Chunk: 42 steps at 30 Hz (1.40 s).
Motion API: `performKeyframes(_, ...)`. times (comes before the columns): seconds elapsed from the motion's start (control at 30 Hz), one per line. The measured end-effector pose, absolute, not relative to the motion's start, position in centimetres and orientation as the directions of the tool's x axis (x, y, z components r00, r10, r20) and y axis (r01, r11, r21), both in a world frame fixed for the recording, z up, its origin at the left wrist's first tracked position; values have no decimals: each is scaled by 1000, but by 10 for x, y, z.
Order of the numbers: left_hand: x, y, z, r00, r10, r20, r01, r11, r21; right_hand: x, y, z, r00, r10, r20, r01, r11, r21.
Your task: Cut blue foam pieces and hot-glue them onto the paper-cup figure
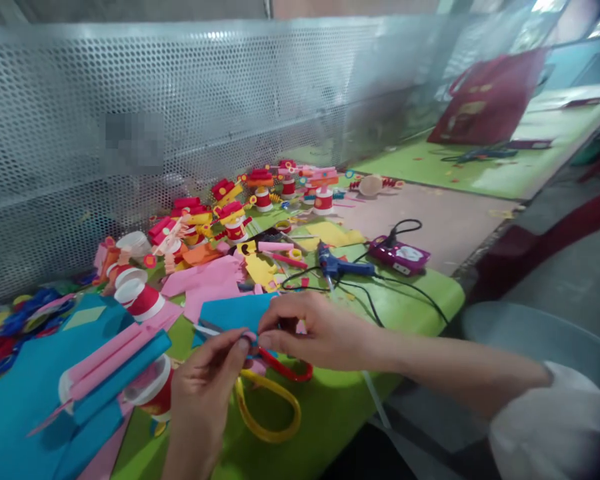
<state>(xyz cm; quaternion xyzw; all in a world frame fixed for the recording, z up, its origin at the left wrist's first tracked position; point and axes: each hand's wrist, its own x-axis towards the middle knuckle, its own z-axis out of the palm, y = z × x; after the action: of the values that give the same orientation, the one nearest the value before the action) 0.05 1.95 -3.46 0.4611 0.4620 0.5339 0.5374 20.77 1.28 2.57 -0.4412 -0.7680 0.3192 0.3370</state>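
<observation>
My left hand (pixel 207 373) pinches a small curled pink paper piece (pixel 249 335) between thumb and fingertips. My right hand (pixel 317 333) meets it from the right, its thumb and fingers pinched at the same spot; a bit of blue shows between the two hands, too small to make out. Just below them lies a pair of scissors (pixel 267 407) with a yellow and a red handle loop, its blades pointing left. Under the hands, a blue sheet (pixel 230 310) rests on the green table (pixel 345 393). A red and white paper cup (pixel 155 387) stands beside my left wrist.
Rolled pink paper (pixel 113 360) lies on blue sheets at the left. Several paper-cup figures (pixel 236 230) line the perforated metal screen (pixel 180 100). A blue glue gun (pixel 340 265) and a purple power strip (pixel 400 255) with trailing cords sit right. Behind stands a red bag (pixel 487 100).
</observation>
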Motion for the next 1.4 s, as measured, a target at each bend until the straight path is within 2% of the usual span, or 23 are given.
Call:
performKeyframes(0.27,14,18,-39,-111,991,79,-73,-88,993,197,30,7,-348,893,285,492,433,-755)
performKeyframes(0.57,19,15,-37,-159,980,119,-68,-131,989,193,43,10,-373,908,191,434,352,-829)
performKeyframes(0.83,9,16,-28,38,999,24,-95,-21,995,195,43,-5,-381,888,256,315,385,-868)
performKeyframes(1.1,8,12,-28,145,987,-66,-108,82,991,200,46,-18,-378,919,112,279,229,-933)
performKeyframes(1.23,9,10,-31,168,981,-100,-138,123,983,201,46,-24,-357,931,68,195,146,-970)
performKeyframes(1.4,10,11,-33,189,977,-100,-148,129,981,195,43,-22,-305,947,-98,143,-57,-988)
